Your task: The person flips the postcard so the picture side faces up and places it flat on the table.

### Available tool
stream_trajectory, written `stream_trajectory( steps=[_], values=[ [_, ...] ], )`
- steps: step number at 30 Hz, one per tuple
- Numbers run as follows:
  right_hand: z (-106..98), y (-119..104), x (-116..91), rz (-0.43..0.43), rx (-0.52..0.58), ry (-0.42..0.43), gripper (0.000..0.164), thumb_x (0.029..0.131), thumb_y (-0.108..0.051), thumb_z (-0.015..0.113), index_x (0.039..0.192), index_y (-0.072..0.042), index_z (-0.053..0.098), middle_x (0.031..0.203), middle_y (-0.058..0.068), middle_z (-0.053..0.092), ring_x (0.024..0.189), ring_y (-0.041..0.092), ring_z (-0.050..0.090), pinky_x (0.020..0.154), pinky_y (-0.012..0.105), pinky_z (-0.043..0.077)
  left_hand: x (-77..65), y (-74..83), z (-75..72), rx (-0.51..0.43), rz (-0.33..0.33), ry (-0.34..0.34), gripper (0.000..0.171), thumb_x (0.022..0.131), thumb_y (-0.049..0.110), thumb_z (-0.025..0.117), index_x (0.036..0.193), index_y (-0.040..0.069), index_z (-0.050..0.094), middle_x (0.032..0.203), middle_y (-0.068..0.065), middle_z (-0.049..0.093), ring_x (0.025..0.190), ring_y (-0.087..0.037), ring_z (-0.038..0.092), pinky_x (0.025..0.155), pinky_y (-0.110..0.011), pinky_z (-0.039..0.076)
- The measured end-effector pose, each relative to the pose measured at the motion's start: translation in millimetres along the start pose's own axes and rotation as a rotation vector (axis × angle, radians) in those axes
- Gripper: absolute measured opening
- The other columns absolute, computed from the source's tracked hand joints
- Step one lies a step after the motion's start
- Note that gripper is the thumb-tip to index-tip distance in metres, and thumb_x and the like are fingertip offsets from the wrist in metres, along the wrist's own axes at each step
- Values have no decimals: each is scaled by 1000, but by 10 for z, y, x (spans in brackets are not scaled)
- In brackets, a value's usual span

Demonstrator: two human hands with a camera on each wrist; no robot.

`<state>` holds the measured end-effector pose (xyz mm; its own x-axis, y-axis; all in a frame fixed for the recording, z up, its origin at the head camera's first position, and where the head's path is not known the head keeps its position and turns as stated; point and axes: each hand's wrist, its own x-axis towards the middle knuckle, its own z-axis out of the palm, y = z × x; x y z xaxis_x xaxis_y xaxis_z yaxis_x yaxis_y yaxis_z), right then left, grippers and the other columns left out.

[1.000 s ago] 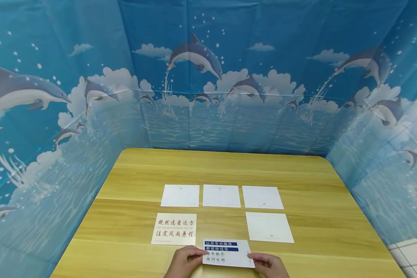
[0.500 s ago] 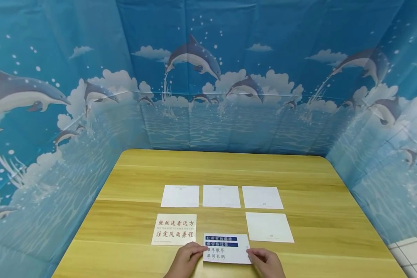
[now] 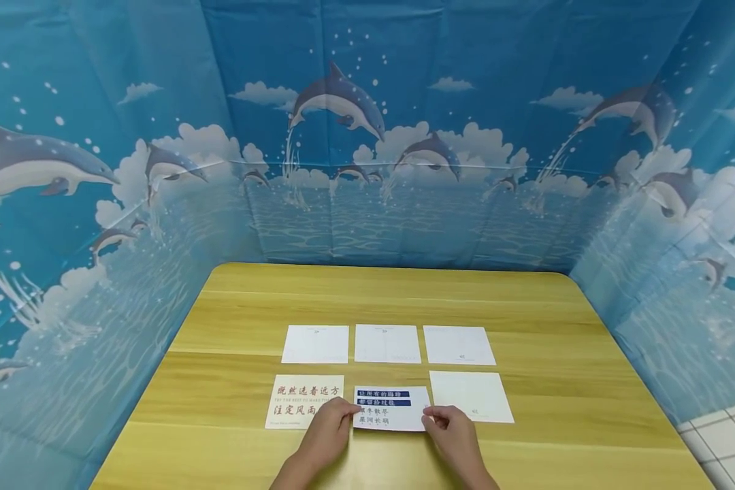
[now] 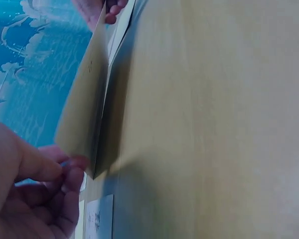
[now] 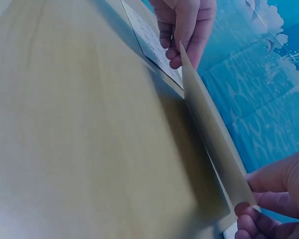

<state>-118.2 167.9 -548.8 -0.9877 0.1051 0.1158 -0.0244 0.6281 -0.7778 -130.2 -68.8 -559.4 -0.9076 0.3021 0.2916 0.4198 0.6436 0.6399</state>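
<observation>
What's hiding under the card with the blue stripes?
The wrist views show wooden table and a dark shadow beside the tilted card with the blue stripes. The card covers part of what's beneath it, so I can't see everything there.

Head cam: bright, fairly even light, decent focus; pale sheen on rt side of backdrop (image 3: 649, 224). My wrist cams: dimmer, softer, blurry texture; card (image 4: 84, 109) throws dark shadow on table (image 4: 214, 99), w/ whitish glare nr pic edges.
</observation>
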Motion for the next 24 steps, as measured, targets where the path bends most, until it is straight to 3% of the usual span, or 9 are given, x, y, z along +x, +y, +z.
stream_trajectory(
  steps=[12, 18, 24],
  values=[
    [135, -64, 129, -27, -135, -19, 8, 75, -2, 67, 82, 1, 70, 63, -1, 45, 61, 13, 40, 53, 26, 34, 90, 52, 20, 37, -124, -83, 20, 83, -2, 54, 96, -3, 68, 82, -5, 61, 77, -17, 55, 71, -31, 47],
    [194, -50, 136, -57, -211, 15, 11, 74, -3, 68, 83, 2, 69, 71, 5, 58, 65, 18, 48, 57, 32, 38, 110, 98, 41, 37, -136, -82, 25, 78, -5, 52, 98, -6, 67, 87, -11, 62, 78, -21, 54, 72, -34, 47],
    [226, -77, 125, -12, -241, 5, 12, 74, -4, 68, 85, 1, 69, 75, 9, 59, 70, 22, 51, 60, 35, 40, 106, 133, 58, 71, -170, -66, 27, 76, -5, 53, 98, -5, 68, 81, -9, 59, 72, -18, 50, 66, -32, 45]
  ],
)
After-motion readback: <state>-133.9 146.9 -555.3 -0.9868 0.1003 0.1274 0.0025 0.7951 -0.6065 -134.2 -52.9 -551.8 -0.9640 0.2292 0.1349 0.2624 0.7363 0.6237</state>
